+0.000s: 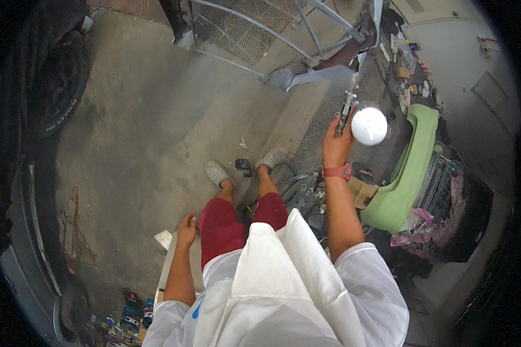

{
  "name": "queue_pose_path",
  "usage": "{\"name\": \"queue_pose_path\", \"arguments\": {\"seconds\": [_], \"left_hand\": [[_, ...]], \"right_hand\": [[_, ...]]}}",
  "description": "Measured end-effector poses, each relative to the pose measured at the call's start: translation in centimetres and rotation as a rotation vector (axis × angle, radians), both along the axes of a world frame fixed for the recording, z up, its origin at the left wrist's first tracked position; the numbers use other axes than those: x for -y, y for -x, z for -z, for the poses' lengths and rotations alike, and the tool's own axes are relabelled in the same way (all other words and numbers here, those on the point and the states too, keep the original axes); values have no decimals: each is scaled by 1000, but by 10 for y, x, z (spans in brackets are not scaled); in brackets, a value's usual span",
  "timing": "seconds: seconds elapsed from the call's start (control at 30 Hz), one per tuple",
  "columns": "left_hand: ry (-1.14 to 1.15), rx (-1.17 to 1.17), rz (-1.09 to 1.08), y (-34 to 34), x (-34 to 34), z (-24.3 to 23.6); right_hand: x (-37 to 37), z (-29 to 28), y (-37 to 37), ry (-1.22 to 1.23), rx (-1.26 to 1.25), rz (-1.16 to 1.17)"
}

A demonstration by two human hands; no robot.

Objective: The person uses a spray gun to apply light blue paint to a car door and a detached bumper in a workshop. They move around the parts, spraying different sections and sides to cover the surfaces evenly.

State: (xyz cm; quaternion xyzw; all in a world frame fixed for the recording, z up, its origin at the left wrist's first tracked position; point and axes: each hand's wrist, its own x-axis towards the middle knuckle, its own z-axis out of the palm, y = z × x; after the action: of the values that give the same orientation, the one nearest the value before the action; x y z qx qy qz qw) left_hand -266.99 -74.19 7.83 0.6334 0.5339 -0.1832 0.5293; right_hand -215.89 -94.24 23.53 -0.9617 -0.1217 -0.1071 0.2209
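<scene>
My right hand (338,144), with a red watch on its wrist, is stretched out ahead and wrapped round a spray gun (346,110). The gun is silver, and a round white cup (369,126) sits on its right side. Just beyond the gun's front end is a curved panel (324,76), pale grey and dark brown, among the bars of a metal frame (237,65). Down beside my left thigh hangs my left hand (187,229), its fingers loosely bent and partly apart, with nothing visible in them.
A light green bumper (391,202) stands at my right, near a cardboard box (362,192). Hoses (295,184) lie by my right foot. Clutter (411,75) lines the wall at far right. At left are a car wheel (61,87) and a rusty metal tool (72,231) on the floor.
</scene>
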Motion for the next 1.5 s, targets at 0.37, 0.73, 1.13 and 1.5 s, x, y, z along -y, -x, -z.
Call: {"name": "queue_pose_path", "arguments": {"seconds": [0.37,0.73,1.13,1.5], "left_hand": [[-45,-5,-6,42,-8,14],[-103,-23,41,23,-32,-11],[-132,-23,99,15,-47,-32],[-101,-188,30,28,-40,-28]], "right_hand": [[-17,-30,19,-370,-221,251],[-59,-95,34,-922,-228,71],[-41,-60,2,-1184,-251,294],[-38,-65,-10,-1054,-302,352]]}}
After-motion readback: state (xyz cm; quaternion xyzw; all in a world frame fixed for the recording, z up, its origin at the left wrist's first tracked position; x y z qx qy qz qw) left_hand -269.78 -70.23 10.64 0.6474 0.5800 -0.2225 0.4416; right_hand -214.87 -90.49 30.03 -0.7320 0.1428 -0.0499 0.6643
